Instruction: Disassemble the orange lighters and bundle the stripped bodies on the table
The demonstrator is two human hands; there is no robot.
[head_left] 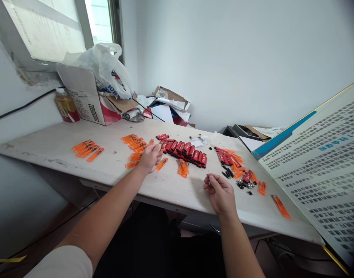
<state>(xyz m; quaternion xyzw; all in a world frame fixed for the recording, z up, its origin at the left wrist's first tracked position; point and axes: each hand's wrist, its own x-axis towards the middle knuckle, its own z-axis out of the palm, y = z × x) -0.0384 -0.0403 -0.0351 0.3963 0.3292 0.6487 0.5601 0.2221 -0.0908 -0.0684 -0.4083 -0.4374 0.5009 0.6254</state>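
Orange lighters (87,150) lie on the table (49,152), long axes slanting up rightward. The left hand (150,158) pinches, its hold hidden, beside red lighters (184,152) packed side by side, pointing toward the person. The right hand (220,194) curls loosely; any hold is unclear.

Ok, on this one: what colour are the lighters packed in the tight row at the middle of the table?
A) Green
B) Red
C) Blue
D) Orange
B. The row of lighters just past the left hand has red bodies, unlike the loose orange lighters further along the table.
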